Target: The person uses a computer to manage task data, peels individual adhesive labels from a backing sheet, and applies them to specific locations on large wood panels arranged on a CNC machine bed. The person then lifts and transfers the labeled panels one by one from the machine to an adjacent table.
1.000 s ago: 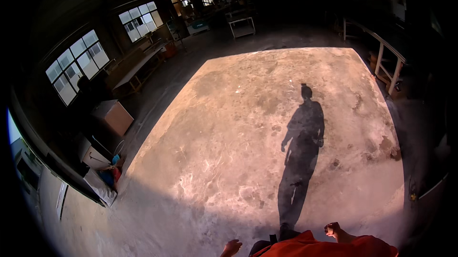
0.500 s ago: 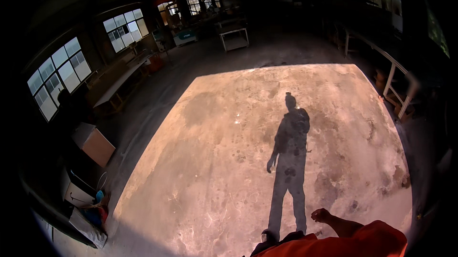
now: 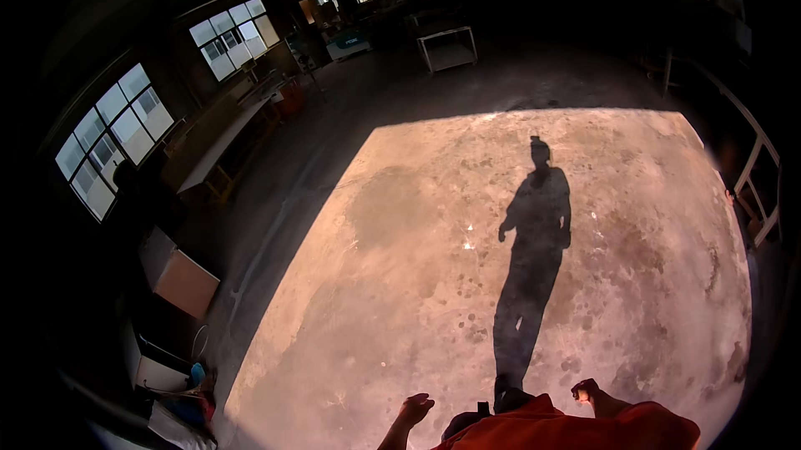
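My left hand [image 3: 415,408] hangs low at the bottom of the view, left of my red top [image 3: 551,430]. Its fingers are loosely curled and nothing shows in them. On the other side of the top, my right hand [image 3: 586,391] is held near my body, fingers curled inward, with no object visible. Neither hand touches anything. Below both hands lies a sunlit concrete floor [image 3: 400,283], stained and worn. My long shadow [image 3: 534,258] stretches across it, starting at a dark shoe [image 3: 511,400].
A pale box [image 3: 188,283] and piled items [image 3: 179,404] stand along the left. Farther off are a long bench [image 3: 224,149] below windows, a teal-and-white machine [image 3: 349,44] and a white-framed table [image 3: 449,53]. A pale metal frame [image 3: 755,166] lines the right.
My left hand has come into view at the lower edge. The view has turned left, so the surroundings sit farther right. The shadow's legs and arms have shifted as in a step.
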Demonstrator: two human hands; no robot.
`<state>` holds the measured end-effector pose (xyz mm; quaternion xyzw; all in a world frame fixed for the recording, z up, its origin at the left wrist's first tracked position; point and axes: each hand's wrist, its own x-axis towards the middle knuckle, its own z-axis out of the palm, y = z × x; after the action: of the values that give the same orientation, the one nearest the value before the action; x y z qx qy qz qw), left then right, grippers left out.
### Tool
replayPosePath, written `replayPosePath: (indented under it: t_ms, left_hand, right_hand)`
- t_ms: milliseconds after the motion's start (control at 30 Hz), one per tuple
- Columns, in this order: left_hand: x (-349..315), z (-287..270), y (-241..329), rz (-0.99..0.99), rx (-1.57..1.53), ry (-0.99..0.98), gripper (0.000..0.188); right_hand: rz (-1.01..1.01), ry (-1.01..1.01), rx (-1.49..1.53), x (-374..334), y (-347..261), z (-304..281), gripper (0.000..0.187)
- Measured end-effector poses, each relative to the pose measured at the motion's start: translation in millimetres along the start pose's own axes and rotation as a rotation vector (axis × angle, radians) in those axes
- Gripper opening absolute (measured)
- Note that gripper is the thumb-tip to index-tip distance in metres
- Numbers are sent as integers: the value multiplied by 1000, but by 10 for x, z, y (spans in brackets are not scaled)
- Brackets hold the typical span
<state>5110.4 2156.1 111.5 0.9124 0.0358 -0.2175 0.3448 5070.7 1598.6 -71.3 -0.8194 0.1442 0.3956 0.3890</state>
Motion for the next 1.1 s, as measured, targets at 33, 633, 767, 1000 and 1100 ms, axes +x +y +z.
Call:
replayPosePath:
  t_ms: [33, 633, 767, 1000, 1100]
  left_hand:
    - [167, -100, 250, -92, 6, 3, 48]
    - [3933, -6171, 3189, 1199, -937, 491, 27]
    - [4607, -6918, 4068, 1780, -1111, 404, 44]
    - [6527, -8147, 4588, 1865, -1161, 646, 51]
    - [7149, -8495, 4681, 1700, -1583, 795, 37]
  right_hand:
    - [-232, 76, 7, 451, -143, -449, 14]
    - [124, -214, 86, 3298, -5399, -2453, 11]
    - [181, -248, 21, 4232, -6254, -2829, 9]
    - [261, -103, 236, 6348, -8232, -4049, 6]
    - [255, 74, 439, 7677, -9287, -4460, 5]
